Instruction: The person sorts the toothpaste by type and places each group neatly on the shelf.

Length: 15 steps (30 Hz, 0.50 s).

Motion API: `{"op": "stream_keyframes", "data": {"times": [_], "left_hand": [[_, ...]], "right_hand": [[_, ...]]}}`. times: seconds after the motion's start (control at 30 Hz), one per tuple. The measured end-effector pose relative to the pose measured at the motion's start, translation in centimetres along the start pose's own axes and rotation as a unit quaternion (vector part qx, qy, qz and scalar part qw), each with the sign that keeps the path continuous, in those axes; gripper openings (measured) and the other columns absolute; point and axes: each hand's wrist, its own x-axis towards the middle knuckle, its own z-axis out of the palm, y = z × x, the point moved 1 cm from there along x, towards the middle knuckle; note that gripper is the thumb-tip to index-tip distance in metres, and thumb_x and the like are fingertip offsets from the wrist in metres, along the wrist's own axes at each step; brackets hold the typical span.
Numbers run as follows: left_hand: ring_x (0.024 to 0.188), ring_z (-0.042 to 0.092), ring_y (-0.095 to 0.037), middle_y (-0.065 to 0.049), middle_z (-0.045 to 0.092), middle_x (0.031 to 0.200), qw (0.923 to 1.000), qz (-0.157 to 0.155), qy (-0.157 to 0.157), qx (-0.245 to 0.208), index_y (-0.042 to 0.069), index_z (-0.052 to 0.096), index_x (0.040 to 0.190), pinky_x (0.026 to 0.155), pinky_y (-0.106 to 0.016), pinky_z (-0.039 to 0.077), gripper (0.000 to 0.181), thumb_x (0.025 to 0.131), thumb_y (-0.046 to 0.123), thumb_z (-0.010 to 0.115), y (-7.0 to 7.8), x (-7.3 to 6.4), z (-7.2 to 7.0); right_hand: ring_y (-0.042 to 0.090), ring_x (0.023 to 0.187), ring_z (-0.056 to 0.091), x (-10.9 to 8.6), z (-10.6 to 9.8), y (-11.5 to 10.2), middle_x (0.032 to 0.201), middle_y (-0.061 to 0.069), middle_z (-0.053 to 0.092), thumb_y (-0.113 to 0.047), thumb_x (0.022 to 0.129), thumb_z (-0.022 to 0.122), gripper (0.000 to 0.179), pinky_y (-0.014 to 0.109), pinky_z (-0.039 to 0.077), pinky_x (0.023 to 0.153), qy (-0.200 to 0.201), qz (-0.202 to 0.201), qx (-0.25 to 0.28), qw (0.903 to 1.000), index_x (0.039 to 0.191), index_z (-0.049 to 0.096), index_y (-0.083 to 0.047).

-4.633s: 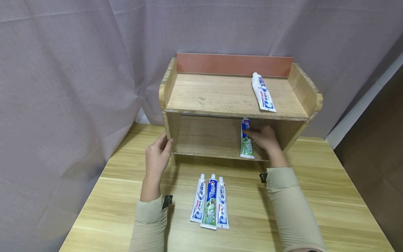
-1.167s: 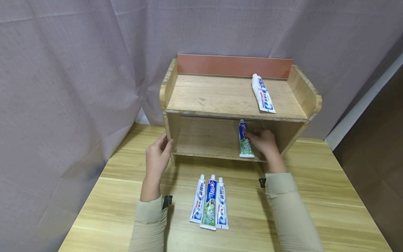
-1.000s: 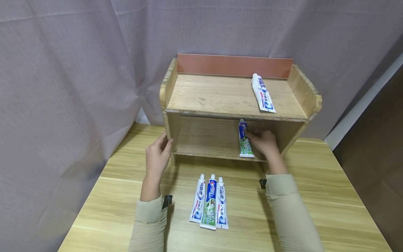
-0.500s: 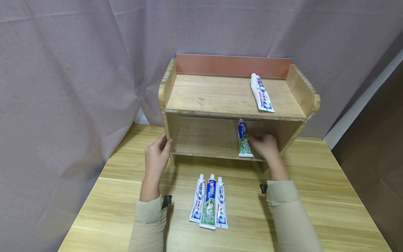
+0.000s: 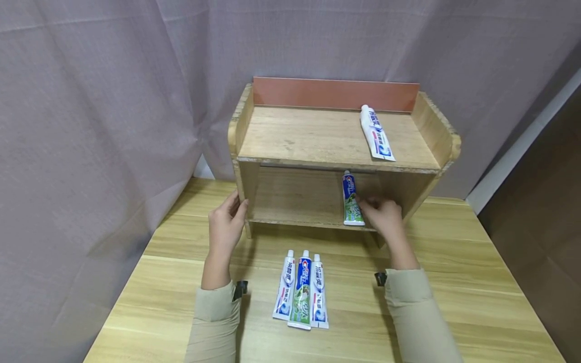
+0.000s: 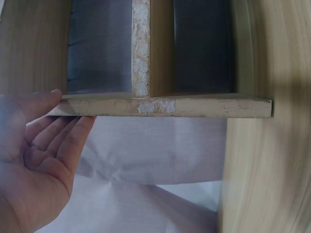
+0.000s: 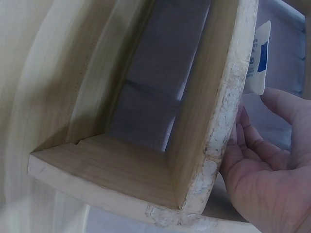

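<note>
A blue and green toothpaste tube lies on the lower board of a wooden shelf, cap toward the back. My right hand is beside it, thumb and fingertips at its right edge; the right wrist view shows the thumb at the tube's white side and the other fingers loosely bent. My left hand grips the shelf's left side panel, thumb on one face and fingers on the other. On the upper board rests a white toothpaste tube.
On the wood-grain table in front of the shelf lie a white tube, a blue and green tube and another white tube, side by side. A grey curtain hangs behind; a brown surface stands at the right.
Since the earliest frame, the blue and green tube on the shelf has shifted slightly left. My right hand has slid from over it to its right edge and toward me. The left hand stays put.
</note>
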Motion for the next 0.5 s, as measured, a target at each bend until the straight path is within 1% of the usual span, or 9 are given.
{"op": "stream_keyframes", "data": {"times": [0.17,0.3,0.5], "left_hand": [[0.104,0.071,-0.03,-0.022,0.069,0.117,1.0,0.0,-0.002,-0.002,0.001,0.066,0.13,0.086,-0.02,0.059,0.034,0.096,0.008,0.068,0.0,0.0,0.0],[0.105,0.071,-0.03,-0.022,0.069,0.118,1.0,-0.004,-0.003,-0.001,0.001,0.065,0.13,0.086,-0.021,0.059,0.034,0.097,0.009,0.068,0.1,0.0,0.0],[0.105,0.071,-0.029,-0.021,0.069,0.117,1.0,-0.002,-0.005,0.002,0.0,0.065,0.13,0.085,-0.024,0.06,0.034,0.097,0.01,0.068,0.1,0.0,-0.1]], "right_hand": [[0.041,0.095,0.067,-0.4,0.1,0.0,0.106,0.023,0.072,-0.058,0.096,0.058,0.061,0.053,0.058,0.083,0.018,-0.012,-0.002,0.9998,0.113,0.071,0.0],[0.04,0.094,0.067,-0.8,0.1,0.0,0.103,0.022,0.073,-0.054,0.097,0.06,0.055,0.053,0.057,0.084,0.032,-0.018,-0.003,0.9993,0.108,0.073,-0.001],[0.038,0.092,0.068,-1.3,0.1,-0.1,0.101,0.02,0.074,-0.053,0.096,0.061,0.054,0.051,0.058,0.084,0.033,-0.01,0.008,0.9994,0.107,0.073,-0.001]]}}
